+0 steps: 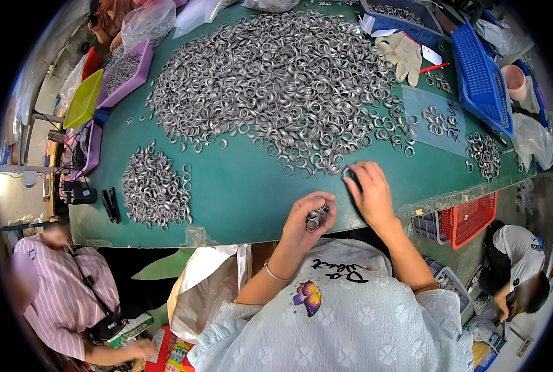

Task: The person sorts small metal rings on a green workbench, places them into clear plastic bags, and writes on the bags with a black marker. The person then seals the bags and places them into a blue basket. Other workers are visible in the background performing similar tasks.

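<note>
Several grey metal rings [317, 218] are bunched in my left hand [296, 218], its fingers curled round them just above the table's front edge. To its right, my right hand [373, 193] rests over the green table [239, 211]. Its thumb and forefinger pinch a single dark metal ring [349, 173], partly covered by the fingertips. Just beyond both hands lies the near edge of a large heap of metal rings [270, 80]. A smaller heap of rings [155, 189] sits at the left of the table.
On the right lie a work glove [401, 54], a red pen [434, 67], a clear bag [430, 127] with rings on it, and a blue basket [482, 77]. A black stapler-like tool [111, 204] is at left. Co-workers [72, 279] sit on both sides.
</note>
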Action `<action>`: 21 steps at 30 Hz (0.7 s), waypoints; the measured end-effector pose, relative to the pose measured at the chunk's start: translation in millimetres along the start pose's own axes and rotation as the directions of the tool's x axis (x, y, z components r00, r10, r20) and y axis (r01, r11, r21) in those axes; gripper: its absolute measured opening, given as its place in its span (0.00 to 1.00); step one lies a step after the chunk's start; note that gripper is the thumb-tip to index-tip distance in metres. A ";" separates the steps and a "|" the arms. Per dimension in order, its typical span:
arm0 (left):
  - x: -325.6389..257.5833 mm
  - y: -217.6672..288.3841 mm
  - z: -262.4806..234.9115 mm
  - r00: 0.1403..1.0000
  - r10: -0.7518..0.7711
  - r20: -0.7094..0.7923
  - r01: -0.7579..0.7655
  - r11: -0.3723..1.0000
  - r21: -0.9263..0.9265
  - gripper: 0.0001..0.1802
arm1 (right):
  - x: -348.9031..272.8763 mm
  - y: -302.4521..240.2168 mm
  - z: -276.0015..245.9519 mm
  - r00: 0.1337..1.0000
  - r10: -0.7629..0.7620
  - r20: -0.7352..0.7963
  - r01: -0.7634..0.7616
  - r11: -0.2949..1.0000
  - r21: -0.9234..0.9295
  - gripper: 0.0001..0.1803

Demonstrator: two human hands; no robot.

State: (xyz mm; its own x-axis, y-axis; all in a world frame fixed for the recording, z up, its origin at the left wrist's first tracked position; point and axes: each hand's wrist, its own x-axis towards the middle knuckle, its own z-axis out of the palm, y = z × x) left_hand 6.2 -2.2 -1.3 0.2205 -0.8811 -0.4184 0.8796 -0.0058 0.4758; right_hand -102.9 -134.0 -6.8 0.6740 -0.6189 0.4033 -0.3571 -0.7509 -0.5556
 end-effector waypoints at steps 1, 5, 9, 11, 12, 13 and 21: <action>0.0 -0.5 4.4 0.996 0.001 -0.087 0.002 1.000 0.028 0.12 | -2.4 3.9 2.4 1.000 0.020 -0.024 -0.020 1.000 0.016 0.09; -2.2 -2.5 12.4 0.986 0.096 -0.134 -0.074 0.984 0.162 0.12 | -3.6 8.2 -1.8 0.991 0.095 -0.098 -0.089 0.994 0.059 0.04; -4.9 -5.1 10.8 0.990 0.081 -0.116 -0.047 0.962 0.269 0.12 | -8.7 -1.0 -11.3 0.858 0.481 0.177 -0.504 0.725 0.470 0.03; -6.5 -5.9 14.2 0.978 0.175 -0.111 -0.125 0.924 0.361 0.15 | -7.3 -14.4 -14.9 0.773 0.469 0.428 -0.587 0.272 0.762 0.06; -7.9 -4.5 23.2 0.960 0.254 -0.122 -0.186 0.897 0.401 0.17 | -8.8 -18.6 -17.1 0.727 0.434 0.532 -0.621 0.088 0.778 0.06; -7.9 -2.3 23.9 0.954 0.293 -0.061 -0.233 0.854 0.465 0.17 | -9.9 -21.8 -18.0 0.681 0.378 0.627 -0.644 -0.097 0.759 0.06; -6.1 0.2 -2.3 0.990 0.117 0.072 -0.133 0.952 0.276 0.09 | -6.3 -19.7 -14.4 0.806 0.386 0.449 -0.586 0.411 0.699 0.07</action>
State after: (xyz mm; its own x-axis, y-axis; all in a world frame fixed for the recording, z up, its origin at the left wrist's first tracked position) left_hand 6.0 4.2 -0.4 0.2908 -0.9076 -0.3028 0.6920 -0.0190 0.7216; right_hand -109.4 -118.5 12.1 0.6958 -0.6851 -0.2155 -0.0897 0.2148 -0.9725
